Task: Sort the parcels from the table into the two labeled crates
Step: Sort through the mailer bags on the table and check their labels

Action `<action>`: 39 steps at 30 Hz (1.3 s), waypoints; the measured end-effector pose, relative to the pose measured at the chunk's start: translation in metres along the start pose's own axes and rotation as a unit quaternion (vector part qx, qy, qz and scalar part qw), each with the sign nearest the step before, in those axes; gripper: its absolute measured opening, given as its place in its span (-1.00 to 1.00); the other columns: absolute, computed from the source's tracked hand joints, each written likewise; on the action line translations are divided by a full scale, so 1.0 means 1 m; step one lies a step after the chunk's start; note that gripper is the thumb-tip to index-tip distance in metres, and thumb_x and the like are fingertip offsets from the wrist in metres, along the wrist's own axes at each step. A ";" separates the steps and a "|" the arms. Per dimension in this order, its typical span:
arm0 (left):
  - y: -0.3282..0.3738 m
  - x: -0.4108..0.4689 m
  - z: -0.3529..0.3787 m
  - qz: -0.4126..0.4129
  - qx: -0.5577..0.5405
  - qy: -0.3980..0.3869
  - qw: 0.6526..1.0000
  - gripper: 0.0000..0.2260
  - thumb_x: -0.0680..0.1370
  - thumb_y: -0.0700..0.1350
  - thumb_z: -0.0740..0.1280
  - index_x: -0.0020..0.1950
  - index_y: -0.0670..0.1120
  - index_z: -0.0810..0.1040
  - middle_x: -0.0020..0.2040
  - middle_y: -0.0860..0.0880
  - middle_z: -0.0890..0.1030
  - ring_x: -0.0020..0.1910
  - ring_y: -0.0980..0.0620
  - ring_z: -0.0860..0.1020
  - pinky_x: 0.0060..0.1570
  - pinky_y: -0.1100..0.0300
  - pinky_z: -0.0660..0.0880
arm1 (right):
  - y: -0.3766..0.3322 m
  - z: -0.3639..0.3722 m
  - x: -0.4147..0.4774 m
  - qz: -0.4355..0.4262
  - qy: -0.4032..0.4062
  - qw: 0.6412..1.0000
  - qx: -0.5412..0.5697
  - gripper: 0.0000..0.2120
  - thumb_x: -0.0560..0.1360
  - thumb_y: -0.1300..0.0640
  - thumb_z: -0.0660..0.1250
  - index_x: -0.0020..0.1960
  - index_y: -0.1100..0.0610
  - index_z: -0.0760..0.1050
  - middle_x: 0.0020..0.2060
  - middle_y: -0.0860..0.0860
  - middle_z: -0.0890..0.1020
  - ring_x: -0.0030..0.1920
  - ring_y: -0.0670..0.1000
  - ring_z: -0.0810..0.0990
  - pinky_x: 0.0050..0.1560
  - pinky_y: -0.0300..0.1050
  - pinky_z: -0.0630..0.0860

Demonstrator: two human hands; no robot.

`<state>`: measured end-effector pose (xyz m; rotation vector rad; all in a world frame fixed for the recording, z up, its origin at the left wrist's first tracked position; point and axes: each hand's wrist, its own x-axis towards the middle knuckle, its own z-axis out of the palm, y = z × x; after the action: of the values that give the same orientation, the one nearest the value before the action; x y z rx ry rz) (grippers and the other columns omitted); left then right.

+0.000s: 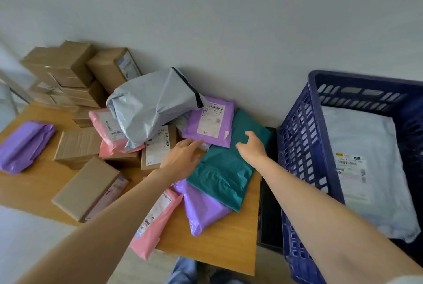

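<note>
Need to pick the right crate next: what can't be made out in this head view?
Head view:
- Blue crate: no sorting label visible; near end cut by bottom edge.
- Second crate: outside the frame.
- Labelled purple mailer: print too small.
- Teal mailer: no label showing on top.

teal mailer (225, 169), navy crate (304, 146), grey bag (148, 105)

glossy plastic mailers (221, 170); matt cardboard boxes (85, 187); wood-grain table (225, 249).

Teal mailer (225, 169) flat nr table (217, 249) R edge, atop plain purple mailer (203, 210); labelled purple mailer (209, 123) overlaps its far end. Grey bag (151, 107) slumped on brown boxes (158, 153). Blue crate (306, 146) holds white parcel (366, 157), label up.
</note>
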<state>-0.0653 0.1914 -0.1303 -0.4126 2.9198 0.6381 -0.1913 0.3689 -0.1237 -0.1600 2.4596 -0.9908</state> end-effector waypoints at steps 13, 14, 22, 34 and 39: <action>-0.020 0.052 0.046 0.087 -0.004 -0.142 0.986 -0.51 0.62 -0.08 0.17 0.55 0.04 0.16 0.48 -0.10 0.31 0.41 -0.14 0.33 0.31 -0.04 0.37 | 0.045 0.036 0.000 0.146 0.070 0.985 0.051 -0.45 0.55 0.16 0.27 0.50 0.14 0.21 0.36 0.13 0.44 0.25 0.16 0.51 0.25 0.06 0.45; -0.019 0.055 0.049 0.088 -0.006 -0.148 0.985 -0.51 0.62 -0.09 0.17 0.55 0.04 0.15 0.47 -0.12 0.31 0.39 -0.16 0.35 0.29 -0.05 0.38 | 0.048 0.037 0.002 0.151 0.071 0.984 0.062 -0.44 0.56 0.16 0.27 0.51 0.15 0.19 0.41 0.12 0.40 0.28 0.14 0.48 0.27 0.02 0.43; -0.014 0.077 0.070 0.088 -0.026 -0.142 0.986 -0.50 0.61 -0.11 0.19 0.54 0.06 0.17 0.47 -0.06 0.29 0.29 -0.17 0.44 0.14 -0.08 0.48 | 0.066 0.055 0.011 0.184 0.077 0.951 0.236 -0.34 0.58 0.24 0.30 0.57 0.14 0.04 0.43 0.10 0.37 0.37 0.09 0.41 0.40 0.03 0.35; -0.003 0.095 0.080 0.073 -0.035 -0.114 0.990 -0.54 0.61 -0.14 0.20 0.51 0.02 0.24 0.36 -0.10 0.42 0.24 -0.17 0.43 0.05 -0.07 0.50 | 0.078 0.053 0.028 0.204 0.128 0.912 0.331 -0.38 0.54 0.32 0.34 0.51 0.20 0.16 0.31 0.10 0.49 0.07 -0.02 0.50 -0.05 -0.29 0.46; -0.002 0.098 0.080 0.067 -0.035 -0.089 0.993 -0.60 0.62 -0.06 0.21 0.46 -0.01 0.29 0.30 -0.11 0.46 0.16 -0.16 0.50 -0.06 -0.01 0.50 | 0.081 0.047 0.023 0.220 0.129 0.906 0.338 -0.47 0.54 0.36 0.32 0.46 0.23 0.26 0.01 -0.02 0.51 -0.09 -0.08 0.51 -0.09 -0.30 0.44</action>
<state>-0.1534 0.2001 -0.2204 -0.1576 2.7783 0.7540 -0.1838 0.3927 -0.2167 0.7613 2.0560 -1.6398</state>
